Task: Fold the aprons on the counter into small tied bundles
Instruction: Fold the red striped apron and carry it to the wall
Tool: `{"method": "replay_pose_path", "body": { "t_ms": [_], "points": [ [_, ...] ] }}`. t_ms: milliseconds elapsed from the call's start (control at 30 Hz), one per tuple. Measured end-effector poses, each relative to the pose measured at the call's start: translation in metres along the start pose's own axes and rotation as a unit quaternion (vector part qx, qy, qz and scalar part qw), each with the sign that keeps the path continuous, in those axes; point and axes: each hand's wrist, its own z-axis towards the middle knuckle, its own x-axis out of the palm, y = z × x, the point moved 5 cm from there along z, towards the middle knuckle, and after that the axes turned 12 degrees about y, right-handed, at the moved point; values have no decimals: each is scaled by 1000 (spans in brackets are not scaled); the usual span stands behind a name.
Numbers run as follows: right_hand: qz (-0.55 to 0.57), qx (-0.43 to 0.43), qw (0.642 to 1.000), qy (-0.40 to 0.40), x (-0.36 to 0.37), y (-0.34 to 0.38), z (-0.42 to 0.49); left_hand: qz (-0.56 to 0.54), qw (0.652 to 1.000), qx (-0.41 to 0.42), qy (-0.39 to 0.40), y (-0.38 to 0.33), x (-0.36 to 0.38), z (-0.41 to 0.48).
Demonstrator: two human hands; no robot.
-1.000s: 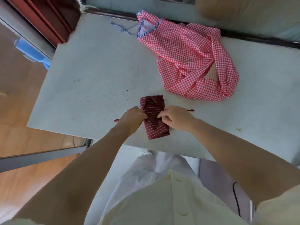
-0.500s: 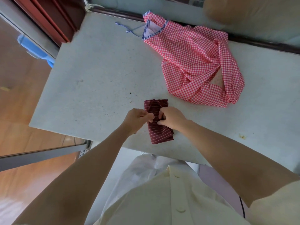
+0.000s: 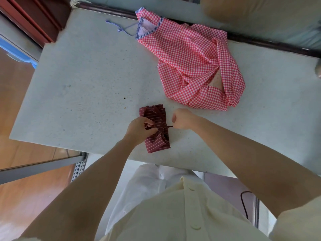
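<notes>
A dark red striped apron point(image 3: 156, 131), folded into a small bundle, lies near the front edge of the pale counter point(image 3: 86, 84). My left hand point(image 3: 139, 129) rests on the bundle's left side, its fingers pinching a dark tie string. My right hand point(image 3: 182, 119) is a fist just right of the bundle and grips the other end of the tie string point(image 3: 169, 126), which runs taut from the bundle. A red-and-white checked apron point(image 3: 194, 66) lies crumpled at the back right, its blue striped strap point(image 3: 121, 28) trailing to the left.
The counter's front edge runs just below the bundle and its left edge drops to a wooden floor point(image 3: 20, 119). A dark ledge point(image 3: 260, 42) borders the back. A blue object point(image 3: 17, 51) sits at the far left.
My hands were together on top of the bundle. Now the right hand has pulled away to the right with the string, which cinches the bundle's middle.
</notes>
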Motion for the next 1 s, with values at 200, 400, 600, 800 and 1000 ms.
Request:
{"method": "replay_pose_path", "body": {
  "t_ms": [200,400,600,800,1000],
  "points": [
    [-164,52,985,27,-4,7,-6,39,999,9,-1,-14,11,4],
    [-159,-36,986,-9,-9,7,-3,-16,999,10,-27,-16,12,5],
    [-13,-143,989,35,14,1,-1,-237,967,-61,-76,-6,13,3],
    [68,-203,977,-10,24,14,2,-195,976,-72,-68,-16,20,6],
    [168,-192,965,-51,28,3,12,-207,976,-42,-43,-16,24,3]
  ]
}}
